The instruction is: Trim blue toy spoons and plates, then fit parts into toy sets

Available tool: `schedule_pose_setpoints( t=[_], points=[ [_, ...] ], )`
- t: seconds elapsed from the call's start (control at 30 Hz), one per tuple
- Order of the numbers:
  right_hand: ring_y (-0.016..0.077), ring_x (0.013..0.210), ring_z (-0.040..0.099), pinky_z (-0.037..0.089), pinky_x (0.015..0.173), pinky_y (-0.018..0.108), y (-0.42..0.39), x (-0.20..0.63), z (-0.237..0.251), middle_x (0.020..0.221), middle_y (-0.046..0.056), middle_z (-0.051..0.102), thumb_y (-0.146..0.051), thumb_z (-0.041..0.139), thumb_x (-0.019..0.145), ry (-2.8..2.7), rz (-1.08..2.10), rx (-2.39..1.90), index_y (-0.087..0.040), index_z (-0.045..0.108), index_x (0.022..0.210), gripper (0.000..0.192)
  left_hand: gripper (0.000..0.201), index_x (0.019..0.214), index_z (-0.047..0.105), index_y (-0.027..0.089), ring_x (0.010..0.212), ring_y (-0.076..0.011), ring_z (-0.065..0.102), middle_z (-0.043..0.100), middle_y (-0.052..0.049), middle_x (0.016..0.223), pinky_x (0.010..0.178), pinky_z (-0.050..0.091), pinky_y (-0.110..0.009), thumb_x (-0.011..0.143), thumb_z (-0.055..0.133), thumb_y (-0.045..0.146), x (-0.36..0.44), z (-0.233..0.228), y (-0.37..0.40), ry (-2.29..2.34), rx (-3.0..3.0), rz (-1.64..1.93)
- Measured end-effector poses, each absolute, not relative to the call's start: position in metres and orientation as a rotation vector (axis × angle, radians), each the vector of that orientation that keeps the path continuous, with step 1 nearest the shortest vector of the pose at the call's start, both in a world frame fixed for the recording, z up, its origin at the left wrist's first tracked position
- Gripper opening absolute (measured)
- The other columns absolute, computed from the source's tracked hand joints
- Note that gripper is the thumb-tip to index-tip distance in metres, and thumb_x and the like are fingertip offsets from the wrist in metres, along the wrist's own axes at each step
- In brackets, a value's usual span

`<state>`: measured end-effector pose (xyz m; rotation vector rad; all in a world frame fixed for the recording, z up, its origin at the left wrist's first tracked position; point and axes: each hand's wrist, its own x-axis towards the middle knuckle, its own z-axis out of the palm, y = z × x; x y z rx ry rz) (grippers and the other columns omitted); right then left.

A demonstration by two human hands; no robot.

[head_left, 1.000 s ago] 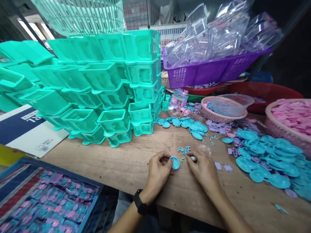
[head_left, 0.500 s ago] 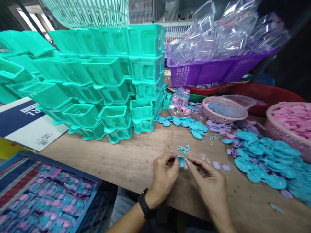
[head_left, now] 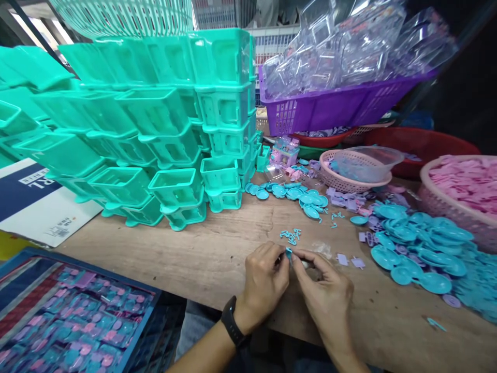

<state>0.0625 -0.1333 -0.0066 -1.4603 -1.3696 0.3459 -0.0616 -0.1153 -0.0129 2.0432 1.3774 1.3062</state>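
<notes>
Softly lit over the wooden tabletop, washed out to white at a bright opening top left, sunk in near-black at top right; glinting on clear plastic packaging; stretched toward the edges, hazy in the background, short of detail on the small held turquoise piece

Left hand and right hand hide most of a blue piece; the top edge crops a green basket, the right edge a pink basket.
</notes>
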Motion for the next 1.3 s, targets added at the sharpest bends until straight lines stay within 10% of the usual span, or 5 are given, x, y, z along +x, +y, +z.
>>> schedule_pose_setpoints(
  t=[0.77,1.3],
  points=[
    [0.0154,0.076,0.073,0.056,0.071,0.024,-0.131,0.061,-0.015,0.086,0.003,0.077,-0.019,0.061,0.093,-1.571,-0.021,-1.345,-0.02,0.071,0.09,0.011,0.015,0.079,0.061,0.018,0.068,-0.0172,0.062,0.066,-0.003,0.074,0.063,0.043,-0.027,0.086,0.057,0.005,-0.057,-0.016,-0.11,1.435,2.145,1.239],
    [0.0203,0.069,0.074,0.056,0.063,0.028,-0.114,0.084,-0.015,0.08,0.003,0.079,-0.033,0.056,0.089,-1.627,0.345,-1.485,-0.024,0.077,0.083,0.024,0.017,0.085,0.06,0.018,0.073,-0.018,0.064,0.067,-0.005,0.082,0.063,0.048,-0.027,0.091,0.048,0.007,-0.058,-0.026,-0.1,1.234,2.421,1.048]
  ],
)
